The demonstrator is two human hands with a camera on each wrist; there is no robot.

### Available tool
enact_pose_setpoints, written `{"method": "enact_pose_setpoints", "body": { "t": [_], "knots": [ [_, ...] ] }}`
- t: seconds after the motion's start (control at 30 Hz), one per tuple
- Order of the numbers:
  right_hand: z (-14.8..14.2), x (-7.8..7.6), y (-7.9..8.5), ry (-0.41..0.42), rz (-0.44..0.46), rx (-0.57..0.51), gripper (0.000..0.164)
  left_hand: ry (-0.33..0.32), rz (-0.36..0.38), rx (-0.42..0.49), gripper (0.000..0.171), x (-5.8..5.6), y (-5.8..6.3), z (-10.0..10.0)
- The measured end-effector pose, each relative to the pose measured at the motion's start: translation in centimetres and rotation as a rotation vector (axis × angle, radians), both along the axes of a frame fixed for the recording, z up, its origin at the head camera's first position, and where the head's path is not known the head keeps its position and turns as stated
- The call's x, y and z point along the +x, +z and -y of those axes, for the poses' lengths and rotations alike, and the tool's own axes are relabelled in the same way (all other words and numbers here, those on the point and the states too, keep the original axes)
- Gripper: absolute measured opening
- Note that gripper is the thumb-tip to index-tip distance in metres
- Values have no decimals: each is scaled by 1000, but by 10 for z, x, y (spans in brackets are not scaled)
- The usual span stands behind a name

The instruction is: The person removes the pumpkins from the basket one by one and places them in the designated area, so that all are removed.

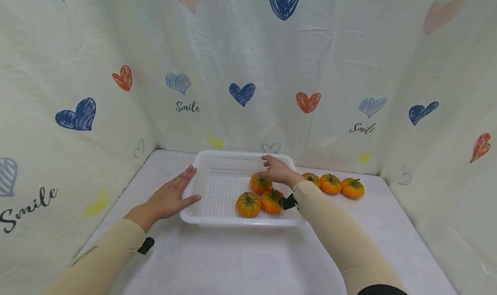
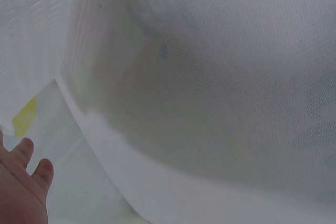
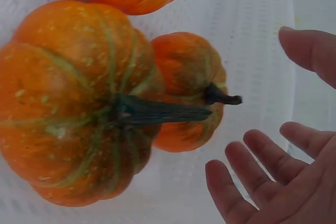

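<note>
A white plastic basket (image 1: 225, 221) with a perforated bottom holds three small orange-and-green pumpkins, grouped toward its right side: a front left one (image 1: 248, 204), a front right one (image 1: 271, 201) and a rear one (image 1: 260, 185). My left hand (image 1: 167, 196) lies at the basket's left rim with its fingers extended; in the left wrist view only part of that hand (image 2: 23, 182) shows. Over the basket's right part reaches my right hand (image 1: 277, 171), just beyond the rear pumpkin. Its fingers (image 3: 262, 169) are spread in the right wrist view, with nothing held between them and the thumb.
Right of the basket, three more pumpkins stand in a row on the white table (image 1: 240, 260): a partly hidden one (image 1: 312, 179), a middle one (image 1: 331, 184) and an outer one (image 1: 353, 188). A heart-printed curtain (image 1: 217, 45) encloses the back and sides.
</note>
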State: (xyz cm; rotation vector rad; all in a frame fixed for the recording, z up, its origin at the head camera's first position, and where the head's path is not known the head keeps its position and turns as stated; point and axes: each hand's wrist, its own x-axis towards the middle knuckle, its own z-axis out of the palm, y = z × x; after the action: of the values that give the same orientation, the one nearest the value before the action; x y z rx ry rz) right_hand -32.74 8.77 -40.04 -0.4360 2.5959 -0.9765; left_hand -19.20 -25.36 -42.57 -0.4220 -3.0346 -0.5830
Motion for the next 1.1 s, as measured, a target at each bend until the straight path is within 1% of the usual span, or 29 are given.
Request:
{"method": "enact_pose_setpoints", "body": {
  "t": [0.13, 0.23, 0.47, 0.57, 0.73, 0.9, 1.1],
  "knots": [
    [-1, 1, -6, -3, -1, 23, 76, 3, 6, -4, 88, 0, 0, -1],
    [0, 3, -8, 6, 20, 18, 74, 6, 9, -8, 87, 0, 0, -1],
    [3, 5, -13, 29, 84, 10, 76, 0, 8, -8, 91, -1, -1, -1],
    [4, 5, -15, 52, 102, 4, 76, 0, 6, -9, 91, -1, 0, -1],
    [4, 5, -21, 72, 120, -5, 76, -7, 1, -4, 88, -1, 0, -1],
    [7, 6, -23, 92, 141, -8, 75, -13, -3, -1, 91, -2, -2, 1],
    [8, 5, -24, 136, 152, 32, 75, -12, -1, 0, 90, -2, -3, 1]
  ]
}}
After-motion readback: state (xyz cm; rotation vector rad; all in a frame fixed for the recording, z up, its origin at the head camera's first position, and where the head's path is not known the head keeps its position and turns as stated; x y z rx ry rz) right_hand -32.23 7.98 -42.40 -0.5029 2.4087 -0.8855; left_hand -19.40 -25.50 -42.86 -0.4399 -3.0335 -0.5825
